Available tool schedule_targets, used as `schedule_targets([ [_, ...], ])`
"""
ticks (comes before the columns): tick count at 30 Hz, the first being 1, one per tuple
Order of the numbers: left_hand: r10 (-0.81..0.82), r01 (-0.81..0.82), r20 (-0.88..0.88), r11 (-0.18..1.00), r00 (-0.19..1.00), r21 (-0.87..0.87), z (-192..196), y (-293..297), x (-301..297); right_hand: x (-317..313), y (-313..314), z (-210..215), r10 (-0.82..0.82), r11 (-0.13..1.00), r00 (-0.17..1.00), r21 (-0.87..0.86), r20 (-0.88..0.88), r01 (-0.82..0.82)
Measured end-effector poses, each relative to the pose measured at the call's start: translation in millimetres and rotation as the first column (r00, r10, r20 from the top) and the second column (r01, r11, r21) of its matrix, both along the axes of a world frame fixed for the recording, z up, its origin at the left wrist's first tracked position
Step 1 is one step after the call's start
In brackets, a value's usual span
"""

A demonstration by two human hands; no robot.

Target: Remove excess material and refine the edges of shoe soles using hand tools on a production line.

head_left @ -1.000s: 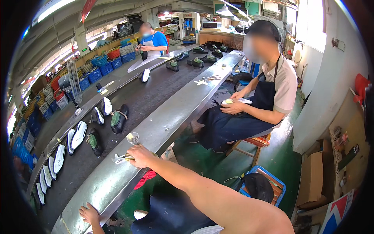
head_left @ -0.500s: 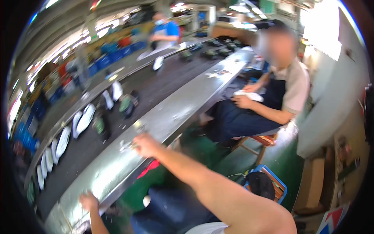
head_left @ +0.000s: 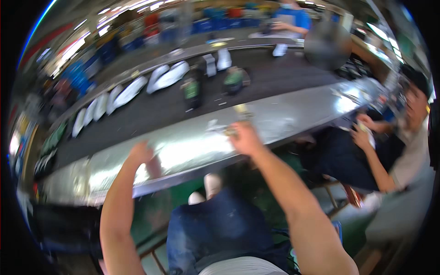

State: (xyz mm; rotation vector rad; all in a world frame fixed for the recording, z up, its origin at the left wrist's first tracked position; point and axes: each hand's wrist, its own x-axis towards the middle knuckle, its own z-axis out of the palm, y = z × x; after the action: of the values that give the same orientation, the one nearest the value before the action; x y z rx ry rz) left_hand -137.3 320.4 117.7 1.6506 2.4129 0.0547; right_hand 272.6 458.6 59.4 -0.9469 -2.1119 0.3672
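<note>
Over the shiny metal ledge, my right hand is closed at its middle, with a small yellowish-brown item at the fingertips, too blurred to name. Beside it lie white scraps and a small pale-topped object. My left hand hovers above the ledge farther left, near its bright reflection; motion smears its fingers. Beyond the ledge runs a dark belt carrying white shoe-shaped pieces and green-and-black shoes.
At right a seated person holds a white piece in both hands. Another person in blue works across the belt. Dark shoes crowd its far right end. Blue bins line the back. My knees are below the ledge.
My view has swung left, shifting the belt and the seated person to the right in the picture. My left hand has risen from the ledge's near edge; the right remains near the white scraps.
</note>
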Motion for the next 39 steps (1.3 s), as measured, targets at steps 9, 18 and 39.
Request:
schedule_targets([
  [9,0.349,-0.261,-0.187,0.888,0.918,0.378,-44.2,-114.0,11.7,-19.4,-24.5,28.1,-0.044,0.999,0.996,0.022,0.072,0.043],
  [18,0.385,-0.296,-0.163,0.868,0.909,0.398,-33.9,-112.5,19.9,-26.0,-29.7,29.5,-0.071,0.997,0.985,-0.027,0.159,0.076],
  [39,0.255,-0.119,-0.088,0.696,0.963,0.708,-47.8,-96.0,39.5,2.2,-5.7,17.3,-0.035,0.995,0.999,-0.091,-0.024,0.033],
])
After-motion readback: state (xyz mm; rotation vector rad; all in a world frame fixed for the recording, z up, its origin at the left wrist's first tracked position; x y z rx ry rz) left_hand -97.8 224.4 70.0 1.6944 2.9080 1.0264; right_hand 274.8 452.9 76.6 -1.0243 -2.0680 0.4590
